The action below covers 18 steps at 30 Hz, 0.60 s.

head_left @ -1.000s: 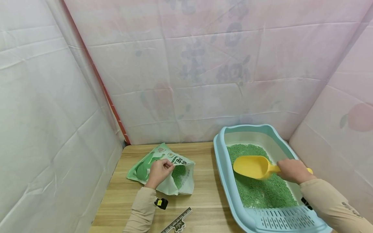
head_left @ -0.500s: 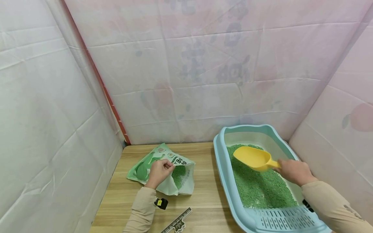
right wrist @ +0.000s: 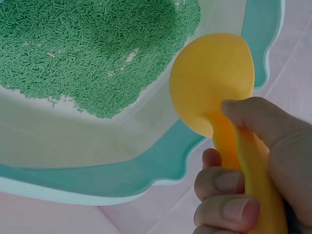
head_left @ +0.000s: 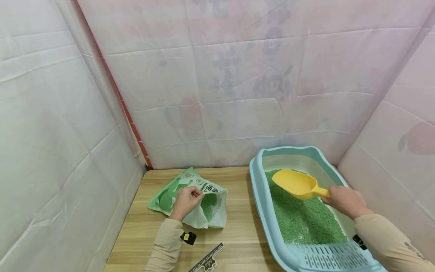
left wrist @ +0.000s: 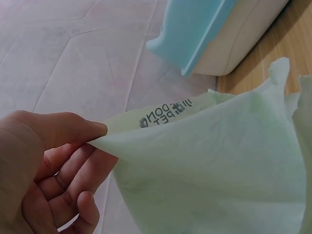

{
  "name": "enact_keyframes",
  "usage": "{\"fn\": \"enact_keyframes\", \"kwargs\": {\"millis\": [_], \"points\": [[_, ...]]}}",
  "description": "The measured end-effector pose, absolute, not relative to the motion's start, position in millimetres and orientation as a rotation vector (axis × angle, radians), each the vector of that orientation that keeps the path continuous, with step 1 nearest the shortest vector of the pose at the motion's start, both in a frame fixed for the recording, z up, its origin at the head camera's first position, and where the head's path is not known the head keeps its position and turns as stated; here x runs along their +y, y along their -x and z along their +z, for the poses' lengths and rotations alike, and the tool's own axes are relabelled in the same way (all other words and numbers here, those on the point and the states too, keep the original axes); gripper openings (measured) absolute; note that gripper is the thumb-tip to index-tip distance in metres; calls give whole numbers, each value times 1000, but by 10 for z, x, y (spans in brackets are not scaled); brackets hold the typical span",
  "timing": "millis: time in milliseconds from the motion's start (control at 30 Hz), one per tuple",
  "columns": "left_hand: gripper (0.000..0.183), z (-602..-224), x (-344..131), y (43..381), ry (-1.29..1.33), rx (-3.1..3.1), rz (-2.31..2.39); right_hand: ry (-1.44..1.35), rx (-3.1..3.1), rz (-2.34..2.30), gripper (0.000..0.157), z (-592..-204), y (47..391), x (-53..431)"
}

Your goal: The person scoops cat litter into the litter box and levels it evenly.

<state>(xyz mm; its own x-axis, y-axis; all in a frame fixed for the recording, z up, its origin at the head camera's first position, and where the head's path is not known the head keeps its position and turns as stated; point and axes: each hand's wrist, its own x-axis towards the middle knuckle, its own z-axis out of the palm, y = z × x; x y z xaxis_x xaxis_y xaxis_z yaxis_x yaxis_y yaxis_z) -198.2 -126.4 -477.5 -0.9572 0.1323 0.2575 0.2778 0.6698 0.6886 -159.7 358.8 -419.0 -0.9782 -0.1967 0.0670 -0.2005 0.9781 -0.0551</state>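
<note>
My left hand (head_left: 186, 201) pinches the upper edge of the mouth of a green and white litter bag (head_left: 171, 192). The bag lies on its side, mouth held apart, with green pellets (head_left: 209, 206) showing inside. In the left wrist view, thumb and index finger grip a corner of the pale bag film (left wrist: 209, 170). Over the litter box my right hand (head_left: 348, 202) grips the handle of a yellow scoop (head_left: 295, 183), the thumb lying along it in the right wrist view. The scoop's bowl shows no pellets in it. Beneath spread green pellets (right wrist: 83, 53) on the box floor.
The blue-rimmed litter box (head_left: 263, 215) stands at the right, with a slotted panel (head_left: 331, 257) at its near end. A black ruler-like strip (head_left: 207, 257) with a decorated edge lies on the wooden table (head_left: 234, 241). Sheeting (head_left: 221, 94) walls the back and both sides.
The right hand has turned and lifted the scoop, its bowl now tilted up toward the back of the box. The left hand and bag have stayed in place.
</note>
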Motion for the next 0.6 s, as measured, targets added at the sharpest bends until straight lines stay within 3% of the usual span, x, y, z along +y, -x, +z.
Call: {"fn": "enact_keyframes", "kwargs": {"millis": [600], "points": [[10, -4800, -1269, 1991, 337, -2691, -1166, -279, -3076, 151, 23, -4062, 1642, 3606]]}}
